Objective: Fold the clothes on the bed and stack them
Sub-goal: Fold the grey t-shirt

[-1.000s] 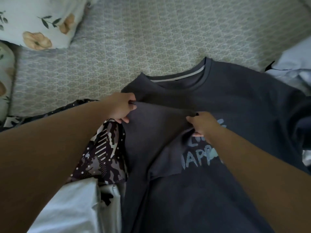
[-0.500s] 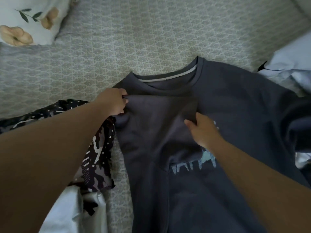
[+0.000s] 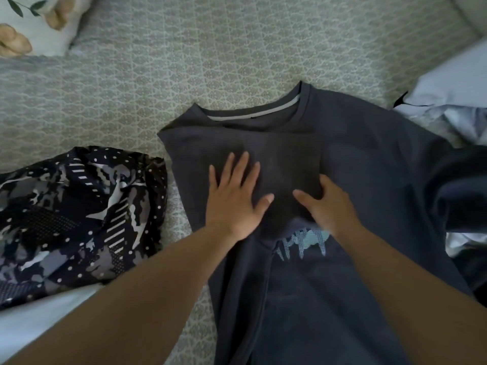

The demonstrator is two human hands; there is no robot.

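Straight, spread fingers [image 3: 238,164] of the left hand [image 3: 232,198] press flat on the folded-in sleeve panel of a dark grey T-shirt [image 3: 369,180], released from any grasp and holding nothing. Beside them the right hand [image 3: 326,206] rests on the same panel with its thumb stretched toward the left hand; its fingertips are tucked at the panel's right edge, and whether they pinch the cloth or merely lie against it cannot be told from the head view.

The shirt lies face up on the bed [image 3: 237,48] directly beneath both palms, its collar [image 3: 253,115] pointing away from the person and just beyond the fingertips. A pale blue printed logo [image 3: 303,242] shows on the chest, just below the right wrist, partly covered by the folded cloth. The shirt's left side is turned in over the chest — the right side spreads out unfolded toward the frame's edge.

Just beside the shirt, to the left of the left forearm, sits a crumpled dark camouflage-print garment [image 3: 79,214] with white dots and stripes, a strip of patterned bedcover between the two. Pale blue cloth [image 3: 453,85] lies at the right edge, touching the shirt's shoulder. A floral pillow [image 3: 34,27] occupies the far left corner — well apart from the hands.
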